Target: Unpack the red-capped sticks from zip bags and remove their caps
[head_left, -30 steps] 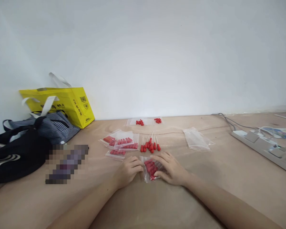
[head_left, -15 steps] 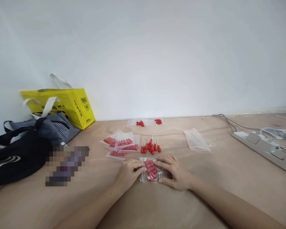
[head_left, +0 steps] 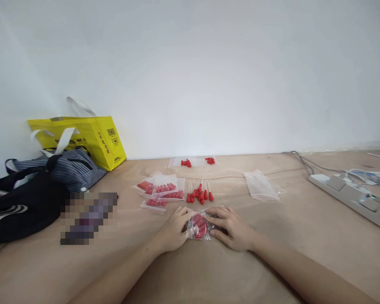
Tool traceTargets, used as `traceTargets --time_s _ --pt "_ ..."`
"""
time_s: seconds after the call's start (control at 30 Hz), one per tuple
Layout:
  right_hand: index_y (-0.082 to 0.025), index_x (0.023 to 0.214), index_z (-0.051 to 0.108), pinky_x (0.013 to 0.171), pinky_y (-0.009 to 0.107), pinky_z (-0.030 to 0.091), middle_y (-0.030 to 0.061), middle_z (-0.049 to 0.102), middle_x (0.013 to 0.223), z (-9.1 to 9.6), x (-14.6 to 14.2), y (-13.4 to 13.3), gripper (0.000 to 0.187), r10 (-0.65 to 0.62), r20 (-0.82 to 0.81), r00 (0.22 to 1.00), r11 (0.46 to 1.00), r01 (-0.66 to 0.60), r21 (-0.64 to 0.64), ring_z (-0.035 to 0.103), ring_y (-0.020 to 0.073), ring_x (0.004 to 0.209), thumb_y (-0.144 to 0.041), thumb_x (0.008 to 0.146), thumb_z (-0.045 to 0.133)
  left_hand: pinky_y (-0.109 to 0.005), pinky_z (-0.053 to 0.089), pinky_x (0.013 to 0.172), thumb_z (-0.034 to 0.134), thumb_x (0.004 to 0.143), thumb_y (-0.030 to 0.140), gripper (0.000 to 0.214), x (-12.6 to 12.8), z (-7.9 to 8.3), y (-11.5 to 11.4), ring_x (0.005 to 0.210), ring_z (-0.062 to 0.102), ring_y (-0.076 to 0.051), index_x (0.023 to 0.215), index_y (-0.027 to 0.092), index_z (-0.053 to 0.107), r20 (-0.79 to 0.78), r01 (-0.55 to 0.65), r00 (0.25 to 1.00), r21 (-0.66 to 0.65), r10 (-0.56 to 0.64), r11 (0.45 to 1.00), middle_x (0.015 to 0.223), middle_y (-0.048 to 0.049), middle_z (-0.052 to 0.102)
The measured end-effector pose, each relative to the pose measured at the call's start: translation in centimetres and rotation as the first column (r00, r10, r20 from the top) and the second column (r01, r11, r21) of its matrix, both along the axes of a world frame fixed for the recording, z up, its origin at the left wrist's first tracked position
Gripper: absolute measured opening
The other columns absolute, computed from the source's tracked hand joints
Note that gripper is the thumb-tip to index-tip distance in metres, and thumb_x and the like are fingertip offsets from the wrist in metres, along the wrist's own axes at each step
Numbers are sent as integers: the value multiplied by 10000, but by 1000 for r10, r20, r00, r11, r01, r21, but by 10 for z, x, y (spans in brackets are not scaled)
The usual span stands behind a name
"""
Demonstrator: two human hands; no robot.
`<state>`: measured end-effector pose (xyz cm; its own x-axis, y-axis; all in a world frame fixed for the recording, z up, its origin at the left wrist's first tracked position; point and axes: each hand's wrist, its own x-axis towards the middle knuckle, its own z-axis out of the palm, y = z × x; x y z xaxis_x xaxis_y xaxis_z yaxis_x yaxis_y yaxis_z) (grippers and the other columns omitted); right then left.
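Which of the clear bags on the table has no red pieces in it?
The empty bag, lying alone right of the loose red droppers. The bags at left and the one between both hands hold red pieces.

Clear plastic on matt wood

You press a glossy, crinkled clear plastic bag of red rubbery-looking caps onto the matt, smooth wooden table; far left, a shiny yellow bag stands behind a striped cloth bag.

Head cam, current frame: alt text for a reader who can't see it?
Two bare hands, left hand and right hand, press a small clear bag of red-capped pieces on a tan table. Behind lie filled bags, loose red-tipped pieces and an empty bag.
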<state>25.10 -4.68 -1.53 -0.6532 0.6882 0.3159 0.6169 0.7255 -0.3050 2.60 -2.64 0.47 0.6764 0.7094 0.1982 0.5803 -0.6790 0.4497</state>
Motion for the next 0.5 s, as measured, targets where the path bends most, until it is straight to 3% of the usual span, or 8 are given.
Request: traceTargets --time_s 0.3,0.5 --pt "-223 1256 413 889 401 354 104 450 1242 -6 2 2 455 -29 -38 999 1000 29 5 439 225 1089 -354 822 450 -320 402 803 397 764 88 186 -4 2 -2 881 485 -171 878 160 525 22 -35 999 4 35 999 930 -53 558" --pt "-225 1247 426 896 396 359 101 467 1226 -5 1 1 444 -52 -26 998 999 52 6 451 221 1081 -360 824 449 -307 427 761 417 737 91 294 -15 2 -2 846 505 -167 1000 176 519 56 -74 996 5 73 997 914 -45 567"
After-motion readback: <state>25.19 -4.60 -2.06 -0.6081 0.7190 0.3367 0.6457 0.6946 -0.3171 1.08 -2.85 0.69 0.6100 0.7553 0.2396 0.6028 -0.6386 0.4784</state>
